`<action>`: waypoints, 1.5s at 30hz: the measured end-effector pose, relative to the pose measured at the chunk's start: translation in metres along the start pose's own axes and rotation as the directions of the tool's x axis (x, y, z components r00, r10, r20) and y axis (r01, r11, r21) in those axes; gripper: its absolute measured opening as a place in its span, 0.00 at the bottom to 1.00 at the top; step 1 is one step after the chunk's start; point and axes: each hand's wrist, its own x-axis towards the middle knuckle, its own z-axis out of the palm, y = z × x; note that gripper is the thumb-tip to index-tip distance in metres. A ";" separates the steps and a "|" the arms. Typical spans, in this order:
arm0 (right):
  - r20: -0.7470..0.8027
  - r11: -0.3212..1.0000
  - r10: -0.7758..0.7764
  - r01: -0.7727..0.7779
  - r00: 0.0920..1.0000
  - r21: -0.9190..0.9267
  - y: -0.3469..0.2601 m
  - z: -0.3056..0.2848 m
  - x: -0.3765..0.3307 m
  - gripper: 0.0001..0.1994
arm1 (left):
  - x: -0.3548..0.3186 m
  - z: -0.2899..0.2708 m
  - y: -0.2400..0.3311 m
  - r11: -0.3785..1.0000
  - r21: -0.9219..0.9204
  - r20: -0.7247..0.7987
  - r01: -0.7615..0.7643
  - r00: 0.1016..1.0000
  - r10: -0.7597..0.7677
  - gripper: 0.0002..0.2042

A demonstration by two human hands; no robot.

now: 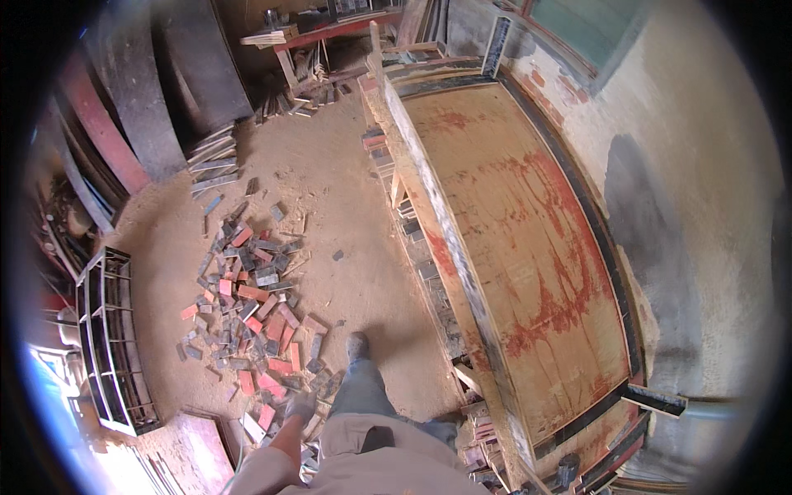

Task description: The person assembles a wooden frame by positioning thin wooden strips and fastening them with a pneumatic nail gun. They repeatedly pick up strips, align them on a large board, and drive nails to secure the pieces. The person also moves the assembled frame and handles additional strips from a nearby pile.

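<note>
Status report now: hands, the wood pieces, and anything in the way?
Left hand down over the wood pieces, grip unclear. Right hand not in view. Pieces scattered on sandy floor. Long workbench at right; nothing blocking.

Left hand (300, 406) hangs low, gloved fingers loosely curled.

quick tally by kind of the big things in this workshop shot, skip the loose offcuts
Workbench with red-stained plywood top: 1
Pile of small wood offcuts on the floor: 1 (pieces too many to count)
Slatted wooden rack: 1
Red-topped table at the back: 1
Gloved left hand, just over the pile's near edge: 1
Total: 5
The right hand is out of view.
</note>
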 end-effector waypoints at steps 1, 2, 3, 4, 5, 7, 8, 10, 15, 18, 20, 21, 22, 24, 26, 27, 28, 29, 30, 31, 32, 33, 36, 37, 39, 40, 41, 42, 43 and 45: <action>0.065 1.000 0.003 -0.004 0.998 0.014 -0.041 0.021 -0.012 0.16 | 0.021 -0.025 -0.001 0.990 -0.141 -0.093 -0.018 0.996 0.004 0.28; 0.126 1.000 0.005 -0.008 0.992 0.025 -0.076 0.037 -0.021 0.17 | 0.045 -0.048 0.007 0.961 -0.277 -0.142 -0.004 0.989 -0.037 0.28; 0.181 0.999 0.009 -0.017 0.983 0.040 -0.110 0.054 -0.031 0.17 | 0.070 -0.078 0.015 0.912 -0.407 -0.216 -0.041 0.975 -0.052 0.28; 0.231 0.998 0.014 -0.027 0.973 0.056 -0.144 0.068 -0.040 0.17 | 0.093 -0.115 0.024 0.919 -0.391 -0.192 -0.058 0.981 -0.020 0.28; 0.268 0.997 0.022 -0.041 0.963 0.065 -0.171 0.080 -0.048 0.17 | 0.115 -0.147 0.035 0.920 -0.374 -0.192 -0.117 0.980 0.046 0.27; 0.328 0.995 0.030 -0.060 0.944 0.084 -0.227 0.107 -0.058 0.18 | 0.158 -0.217 0.065 0.884 -0.383 -0.338 -0.267 0.931 0.135 0.25; 0.347 0.994 0.034 -0.070 0.937 0.089 -0.249 0.121 -0.059 0.18 | 0.181 -0.249 0.083 0.832 -0.434 -0.393 -0.346 0.904 0.172 0.23; 0.377 0.991 0.048 -0.091 0.925 0.097 -0.293 0.153 -0.060 0.19 | 0.222 -0.314 0.118 0.801 -0.351 -0.543 -0.485 0.802 0.248 0.21; 0.422 0.976 0.106 -0.175 0.900 0.128 -0.402 0.243 -0.040 0.20 | 0.316 -0.476 0.198 0.709 -0.374 -0.570 -0.598 0.751 0.332 0.21; 0.421 0.969 0.136 -0.210 0.897 0.134 -0.487 0.297 -0.015 0.21 | 0.365 -0.568 0.231 0.673 -0.387 -0.552 -0.630 0.743 0.378 0.23; 0.390 0.969 0.145 -0.210 0.909 0.129 -0.549 0.325 0.004 0.22 | 0.400 -0.626 0.255 0.689 -0.387 -0.524 -0.613 0.761 0.383 0.26; 0.330 0.984 0.093 -0.137 0.939 0.111 -0.578 0.335 0.011 0.22 | 0.419 -0.654 0.267 0.714 -0.395 -0.481 -0.577 0.793 0.375 0.28; 0.335 0.966 0.163 -0.219 0.928 0.139 -0.609 0.345 0.018 0.23 | 0.440 -0.686 0.282 0.726 -0.387 -0.435 -0.569 0.806 0.401 0.35; 0.436 0.855 0.276 -0.426 0.856 0.294 -0.651 0.347 0.020 0.22 | 0.481 -0.742 0.315 0.664 -0.261 -0.453 -0.701 0.697 0.557 0.38; 0.421 0.796 0.270 -0.447 0.866 0.408 -0.688 0.351 0.010 0.19 | 0.525 -0.793 0.361 0.629 -0.116 -0.413 -0.769 0.613 0.674 0.41; 0.385 0.783 0.254 -0.422 0.887 0.457 -0.706 0.356 0.008 0.18 | 0.552 -0.817 0.392 0.589 -0.018 -0.382 -0.808 0.550 0.743 0.42; 0.363 0.747 0.311 -0.462 0.879 0.478 -0.729 0.371 0.001 0.16 | 0.577 -0.841 0.421 0.509 0.088 -0.338 -0.856 0.455 0.824 0.43; 0.366 0.580 0.328 -0.491 0.871 0.650 -0.754 0.387 -0.001 0.13 | 0.605 -0.861 0.455 0.471 0.208 -0.258 -0.857 0.417 0.872 0.44; 0.309 0.625 0.343 -0.461 0.887 0.630 -0.776 0.398 -0.002 0.13 | 0.631 -0.875 0.487 0.388 0.321 -0.168 -0.864 0.352 0.921 0.45; 0.279 0.570 0.461 -0.522 0.843 0.634 -0.805 0.418 -0.001 0.13 | 0.658 -0.887 0.517 0.239 0.420 -0.060 -0.876 0.236 0.970 0.46; 0.242 0.467 0.524 -0.513 0.817 0.720 -0.835 0.434 -0.003 0.13 | 0.683 -0.898 0.547 0.236 0.298 0.133 -0.925 0.285 0.949 0.47; 0.252 0.280 0.634 -0.521 0.731 0.806 -0.871 0.457 0.001 0.14 | 0.712 -0.902 0.579 0.225 0.169 0.326 -0.960 0.270 0.906 0.48; 0.244 -0.052 0.837 -0.373 0.490 0.926 -0.979 0.515 0.005 0.16 | 0.769 -0.892 0.642 -0.078 -0.080 0.588 -0.994 -0.110 0.801 0.46; 0.243 -0.174 0.830 -0.181 0.503 0.968 -1.014 0.534 0.005 0.17 | 0.780 -0.892 0.644 -0.165 -0.109 0.607 -0.980 -0.197 0.770 0.44; 0.252 -0.315 0.838 0.053 0.483 0.948 -1.087 0.577 0.010 0.19 | 0.798 -0.885 0.664 0.585 -0.150 0.815 -0.797 0.236 0.530 0.30; 0.312 -0.378 0.859 0.090 0.406 0.922 -1.115 0.599 0.022 0.18 | 0.802 -0.879 0.671 0.723 -0.096 0.846 -0.684 0.327 0.421 0.27; 0.282 -0.397 0.864 0.221 0.417 0.891 -1.141 0.617 0.034 0.18 | 0.801 -0.878 0.674 0.837 -0.026 0.854 -0.547 0.423 0.303 0.24; 0.210 -0.389 0.871 0.363 0.444 0.846 -1.166 0.637 0.048 0.17 | 0.799 -0.878 0.675 0.338 -0.016 0.898 -0.941 0.135 0.418 0.21; 0.293 -0.435 0.866 0.321 0.405 0.841 -1.185 0.655 0.067 0.18 | 0.793 -0.880 0.676 -0.429 -0.078 0.837 -0.900 -0.293 0.462 0.20; 0.360 -0.570 0.811 0.488 0.461 0.661 -1.219 0.679 0.106 0.19 | 0.776 -0.888 0.675 -0.087 0.367 0.864 -0.926 0.305 0.399 0.22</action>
